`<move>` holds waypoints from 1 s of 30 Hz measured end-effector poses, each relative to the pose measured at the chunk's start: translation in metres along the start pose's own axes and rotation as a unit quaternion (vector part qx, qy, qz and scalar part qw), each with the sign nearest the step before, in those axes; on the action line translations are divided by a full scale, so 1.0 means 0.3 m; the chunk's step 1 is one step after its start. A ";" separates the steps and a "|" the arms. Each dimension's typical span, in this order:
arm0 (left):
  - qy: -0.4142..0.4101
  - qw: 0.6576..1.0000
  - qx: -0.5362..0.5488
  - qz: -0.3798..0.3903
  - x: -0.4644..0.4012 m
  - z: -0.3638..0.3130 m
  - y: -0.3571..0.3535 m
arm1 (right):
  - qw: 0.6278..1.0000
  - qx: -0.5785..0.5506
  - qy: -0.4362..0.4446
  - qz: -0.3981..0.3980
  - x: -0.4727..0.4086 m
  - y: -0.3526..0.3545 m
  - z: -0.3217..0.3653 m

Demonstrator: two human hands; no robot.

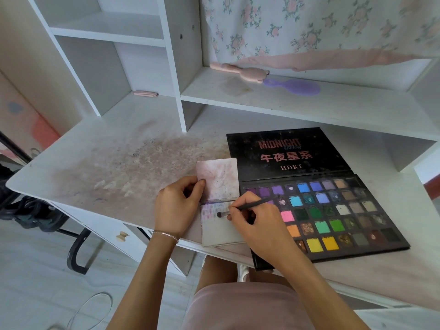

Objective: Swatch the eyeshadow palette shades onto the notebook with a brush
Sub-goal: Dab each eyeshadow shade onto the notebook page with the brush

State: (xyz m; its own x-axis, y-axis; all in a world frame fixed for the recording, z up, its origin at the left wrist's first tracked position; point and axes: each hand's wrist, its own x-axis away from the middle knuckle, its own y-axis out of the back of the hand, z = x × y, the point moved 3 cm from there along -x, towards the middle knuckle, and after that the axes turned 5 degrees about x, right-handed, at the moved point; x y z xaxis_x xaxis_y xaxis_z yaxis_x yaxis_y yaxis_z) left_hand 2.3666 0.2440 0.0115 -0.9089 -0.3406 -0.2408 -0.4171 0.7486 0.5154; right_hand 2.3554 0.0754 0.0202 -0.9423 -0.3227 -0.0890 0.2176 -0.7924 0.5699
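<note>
White tabletop [114, 148], powder-stained. Open eyeshadow palette [333, 210] lies right, notebook [220, 232] touching its left edge. Left hand [177, 206] fingers pinch the upper page flat; right hand [257, 220] fingers are clamped on the brush [247, 207], tip on the lower page beside purple swatches. Risk: notebook overhangs the front edge, so hard strokes could tip it; wrist may smudge pans.

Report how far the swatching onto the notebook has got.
Done: a row of purple swatches along the top of the notebook page. In hand: right hand holds the brush tip on the page; left hand holds the upper page. Left: most palette shades; the page below is bare.
</note>
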 end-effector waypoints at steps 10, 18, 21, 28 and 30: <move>0.004 1.000 0.000 -0.001 -0.001 -0.002 -0.001 | 0.998 -0.056 0.000 -0.010 0.003 0.013 0.002; 0.011 1.000 0.001 -0.002 0.003 -0.002 0.005 | 0.980 -0.162 0.001 -0.113 0.043 0.104 -0.012; 0.015 1.000 -0.001 0.000 0.004 -0.003 0.009 | 0.973 -0.163 -0.001 -0.161 0.076 0.159 -0.037; 0.038 0.999 0.008 -0.028 0.017 -0.005 0.001 | 0.958 -0.136 -0.041 -0.251 0.143 0.319 -0.134; 0.042 0.998 0.009 -0.049 0.028 -0.001 -0.009 | 0.952 -0.135 -0.061 -0.268 0.150 0.362 -0.163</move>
State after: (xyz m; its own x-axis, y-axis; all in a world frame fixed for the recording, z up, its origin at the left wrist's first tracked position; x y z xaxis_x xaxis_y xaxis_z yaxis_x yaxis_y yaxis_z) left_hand 2.3600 0.2391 0.0083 -0.8616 -0.4584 -0.2179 -0.5037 0.7194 0.4783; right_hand 2.3490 -0.0505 0.0381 -0.9554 0.2150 -0.2026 -0.2609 -0.9357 0.2374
